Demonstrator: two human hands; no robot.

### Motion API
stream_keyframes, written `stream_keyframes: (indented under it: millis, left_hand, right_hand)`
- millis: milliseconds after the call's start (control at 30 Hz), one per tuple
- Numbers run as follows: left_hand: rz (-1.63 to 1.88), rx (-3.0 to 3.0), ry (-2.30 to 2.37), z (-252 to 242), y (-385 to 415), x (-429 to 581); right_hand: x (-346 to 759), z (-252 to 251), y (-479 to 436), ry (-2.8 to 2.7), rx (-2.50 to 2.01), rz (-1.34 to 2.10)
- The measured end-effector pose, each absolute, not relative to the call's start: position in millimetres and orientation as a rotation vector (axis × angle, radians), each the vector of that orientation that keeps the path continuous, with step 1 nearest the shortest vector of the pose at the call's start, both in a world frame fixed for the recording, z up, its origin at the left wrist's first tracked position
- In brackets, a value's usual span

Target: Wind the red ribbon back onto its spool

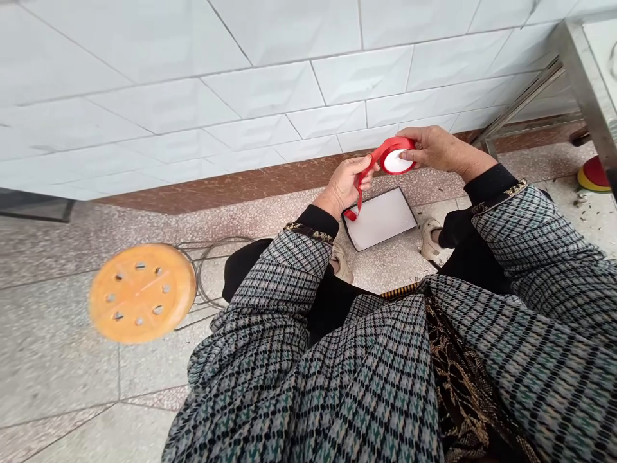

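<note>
My right hand [431,146] grips a roll of red ribbon [398,164] with a white round face, thumb on the white side and fingers behind the rim. From the roll a strip of red ribbon [371,168] runs to my left hand [348,183], which pinches it between thumb and fingers. The loose end hangs below that hand and curls over the left edge of a shallow box [383,222]. This box, whitish inside with a dark rim, lies on the floor between my feet.
An orange round stool [142,292] with metal legs stands at my left. A white tiled wall [270,96] rises in front. At the right are a metal-framed table [573,64] and a red and yellow object [595,175] on the floor.
</note>
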State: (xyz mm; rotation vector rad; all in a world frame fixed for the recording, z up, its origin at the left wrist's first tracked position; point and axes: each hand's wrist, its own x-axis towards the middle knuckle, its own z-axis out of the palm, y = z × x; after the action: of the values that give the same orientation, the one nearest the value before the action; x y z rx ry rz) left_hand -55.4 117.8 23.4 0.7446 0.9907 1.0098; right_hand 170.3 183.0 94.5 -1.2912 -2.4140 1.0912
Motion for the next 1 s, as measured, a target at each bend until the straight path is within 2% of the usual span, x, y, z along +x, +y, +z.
stream_keyframes:
  millis: [400, 667, 867, 1000]
  left_hand:
    - [1.119, 0.656, 0.96, 30.9, 116.8, -61.1]
    - [1.013, 0.67, 0.985, 37.5, 117.9, -68.2]
    - [0.772, 0.802, 1.076, 46.0, 117.7, -71.1]
    - [0.798, 0.802, 0.982, 51.5, 112.9, -69.3]
  right_hand:
    - [178.3, 88.3, 186.8, -2.631, -1.245, 0.945]
    - [178.8, 80.3, 188.9, -2.843, -1.237, 0.788]
    - [174.5, 76.1, 185.8, -2.945, -1.31, 0.722]
    - [170.1, 71.7, 184.1, -2.986, -1.341, 0.676]
